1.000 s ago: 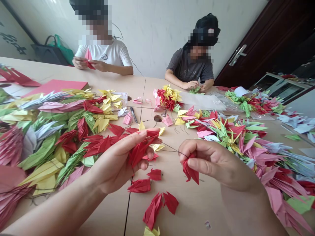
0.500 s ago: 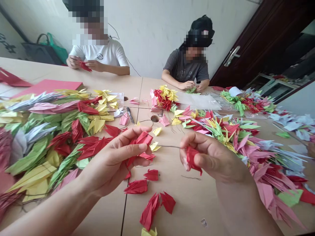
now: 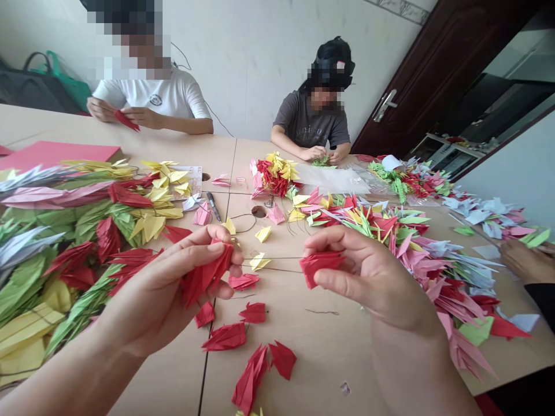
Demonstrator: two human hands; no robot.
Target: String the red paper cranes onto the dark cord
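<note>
My left hand (image 3: 167, 283) is closed around a bundle of red folded-paper cranes (image 3: 206, 274), its thumb pressed on top. My right hand (image 3: 377, 271) pinches one red folded-paper crane (image 3: 319, 267) between thumb and fingers. Dark thread (image 3: 284, 258) stretches across the gap between the hands. Beneath and in front of them lie several loose red paper cranes (image 3: 225, 336), along with small yellow ones (image 3: 262, 234). A short piece of thread (image 3: 321, 312) rests on the table near my right hand.
Heaps of colourful folded paper lie at left (image 3: 82, 199) and right (image 3: 437, 260). A pen (image 3: 214, 206) is beside a table hole (image 3: 259, 212). Two people sit opposite, one holding red paper (image 3: 126, 120), one green (image 3: 321, 161). Another person's hand (image 3: 526, 263) works at the right edge.
My left hand has drawn left and slightly down with its red cranes. The crane in my right hand has turned from hanging down to nearly level. Another person's hand now shows at right.
</note>
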